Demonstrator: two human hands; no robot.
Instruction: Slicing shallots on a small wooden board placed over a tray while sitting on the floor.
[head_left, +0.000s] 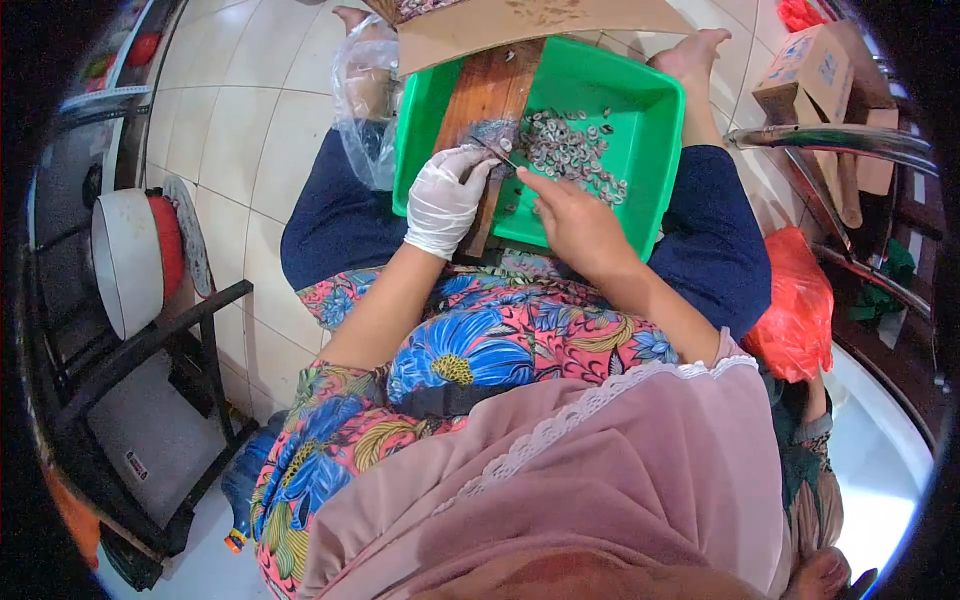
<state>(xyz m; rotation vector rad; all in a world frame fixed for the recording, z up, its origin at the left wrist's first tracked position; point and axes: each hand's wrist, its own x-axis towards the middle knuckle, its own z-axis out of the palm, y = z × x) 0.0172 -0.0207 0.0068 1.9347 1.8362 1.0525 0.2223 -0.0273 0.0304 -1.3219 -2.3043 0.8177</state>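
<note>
My left hand (448, 199), in a thin white glove, rests over a wooden board (491, 82) with its fingertips bent together. Whether it pinches a small piece is hidden. In my bare right hand (585, 225) is a thin knife (508, 162), its dark narrow blade reaching across the board by the gloved fingertips. One pale ring-shaped slice (505, 144) lies beside the blade. Under the board stands a green plastic basin (637, 105), and many small greyish ring-like slices (559, 146) are heaped in it right of the board. The board's surface is dark and wet near the blade.
A cardboard box (540, 26) with small purplish pieces overhangs the basin's far edge. A clear plastic bag (364, 97) lies at the left leg. Right are a red plastic bag (791, 307), a metal-tube frame (832, 136) and a carton (806, 67); left, a black-framed stool (150, 360).
</note>
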